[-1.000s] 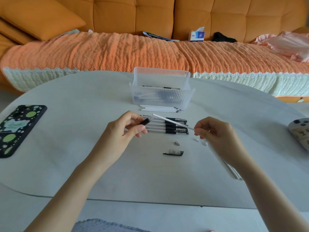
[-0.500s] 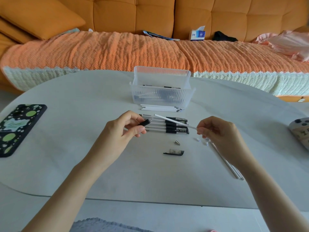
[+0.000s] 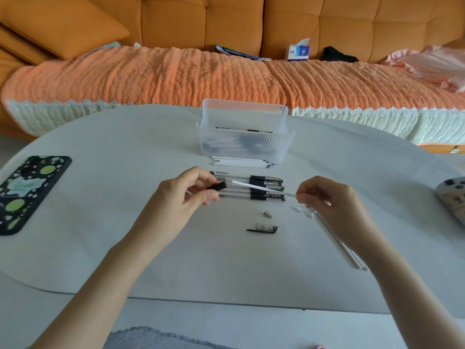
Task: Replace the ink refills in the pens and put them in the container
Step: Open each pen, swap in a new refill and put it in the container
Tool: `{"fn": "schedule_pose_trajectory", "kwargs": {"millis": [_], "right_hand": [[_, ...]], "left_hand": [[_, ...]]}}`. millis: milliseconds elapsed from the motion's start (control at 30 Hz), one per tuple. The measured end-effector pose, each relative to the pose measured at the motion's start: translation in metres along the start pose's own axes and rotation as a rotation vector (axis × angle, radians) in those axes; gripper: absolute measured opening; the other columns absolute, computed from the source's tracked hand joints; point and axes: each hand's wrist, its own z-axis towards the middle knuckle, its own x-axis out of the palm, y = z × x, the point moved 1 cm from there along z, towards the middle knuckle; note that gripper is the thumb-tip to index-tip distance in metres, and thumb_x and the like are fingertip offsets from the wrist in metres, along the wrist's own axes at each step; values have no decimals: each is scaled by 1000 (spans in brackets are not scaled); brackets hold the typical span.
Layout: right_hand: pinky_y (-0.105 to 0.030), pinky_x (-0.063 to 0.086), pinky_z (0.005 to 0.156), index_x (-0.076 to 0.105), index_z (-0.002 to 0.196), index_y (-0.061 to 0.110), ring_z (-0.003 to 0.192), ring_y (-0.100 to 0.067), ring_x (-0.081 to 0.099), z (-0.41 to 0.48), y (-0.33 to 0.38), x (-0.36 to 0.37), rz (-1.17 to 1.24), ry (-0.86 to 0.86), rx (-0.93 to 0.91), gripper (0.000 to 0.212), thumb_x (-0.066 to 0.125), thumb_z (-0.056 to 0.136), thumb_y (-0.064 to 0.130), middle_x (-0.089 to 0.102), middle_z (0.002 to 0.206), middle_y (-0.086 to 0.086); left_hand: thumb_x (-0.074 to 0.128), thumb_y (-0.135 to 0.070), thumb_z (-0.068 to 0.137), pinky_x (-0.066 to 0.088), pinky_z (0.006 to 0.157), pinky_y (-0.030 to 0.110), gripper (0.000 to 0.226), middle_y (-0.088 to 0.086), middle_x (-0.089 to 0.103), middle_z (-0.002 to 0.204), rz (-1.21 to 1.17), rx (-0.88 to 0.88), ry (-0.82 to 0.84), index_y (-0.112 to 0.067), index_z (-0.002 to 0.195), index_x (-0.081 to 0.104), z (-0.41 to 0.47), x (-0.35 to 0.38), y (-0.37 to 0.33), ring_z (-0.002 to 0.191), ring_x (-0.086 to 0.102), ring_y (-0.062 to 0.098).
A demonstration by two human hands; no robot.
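A pale oval table (image 3: 125, 248) carries a clear ribbed container (image 3: 245, 144) at twelve o'clock, with white refills (image 3: 241, 162) just before it. Capped pens (image 3: 261, 188) lie at centre. A patterned phone case (image 3: 27, 192) sits at nine o'clock.

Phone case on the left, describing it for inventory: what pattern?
Black phone case with green and white spots, head view.

Plenty of bare table (image 3: 141, 248) near the front edge. Further back it's crowded: row of pens (image 3: 254, 188), loose refills (image 3: 242, 162), then the container (image 3: 244, 144). Phone (image 3: 27, 192) sits far left.

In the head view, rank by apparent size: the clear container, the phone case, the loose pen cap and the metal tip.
1. clear container
2. phone case, looks almost as big, but sits nearer the camera
3. pen cap
4. metal tip
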Motion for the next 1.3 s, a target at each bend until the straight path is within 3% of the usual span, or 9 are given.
{"fn": "schedule_pose_trajectory", "kwargs": {"millis": [133, 400, 533, 633, 800, 933, 1100, 1300], "right_hand": [[-9, 38, 55, 61, 70, 20, 60, -9, 49, -1, 1, 2, -40, -13, -30, 26, 62, 80, -5, 61, 66, 7], [-6, 36, 60, 61, 72, 16, 63, 1, 52, 0, 2, 3, -137, -15, -134, 22, 66, 78, -5, 59, 68, 8], [-13, 38, 59, 62, 74, 22, 67, -4, 54, -3, 11, 11, -93, 16, -181, 21, 68, 81, 3, 61, 73, 13], [-19, 41, 59, 68, 77, 18, 70, -8, 55, -8, 21, 25, -27, 69, -213, 12, 70, 80, 6, 65, 76, 8], [-14, 43, 69, 72, 93, 20, 78, -4, 59, -13, 29, 36, 98, 113, -150, 15, 69, 82, 10, 69, 85, 10], [-16, 43, 67, 72, 87, 26, 73, -2, 59, -11, 25, 23, 129, 58, -49, 13, 69, 82, 14, 71, 85, 16], [-15, 41, 62, 72, 82, 24, 62, 0, 55, -13, 29, 24, 140, 94, -36, 10, 69, 82, 15, 68, 72, 18], [-11, 39, 59, 71, 77, 19, 58, -3, 57, -12, 31, 29, 137, 77, -68, 12, 66, 84, 11, 64, 69, 16]], "left_hand": [[71, -16, 82, 45, 69, 15, 14, -15, 67, 80, 65, 3, -8, -27, 86, 62, 1, -3, 3, 72, 63, 5], [76, -20, 76, 51, 74, 31, 22, -16, 67, 78, 238, 46, -6, -34, 86, 62, -1, -5, 5, 77, 62, 3], [76, -24, 76, 51, 74, 33, 15, -18, 67, 78, 244, 78, 22, -31, 84, 65, -4, 5, 1, 78, 62, 0], [75, -29, 77, 51, 76, 32, 17, -20, 67, 82, 248, 108, 57, -33, 87, 62, -6, 16, -2, 83, 62, -3], [74, -31, 78, 51, 77, 36, 23, -19, 67, 86, 209, 100, 85, -35, 94, 57, -7, 23, -2, 83, 65, 7], [72, -28, 80, 49, 77, 26, 18, -19, 67, 85, 168, 89, 83, -35, 91, 59, -7, 22, -2, 87, 62, -1], [68, -28, 84, 40, 69, 7, 28, -17, 63, 86, 194, 105, 123, -47, 104, 61, -9, 22, -5, 83, 59, -3], [66, -23, 86, 37, 66, 6, 30, -26, 62, 95, 226, 174, 150, -42, 109, 64, -12, 27, -10, 78, 54, -6]]}}
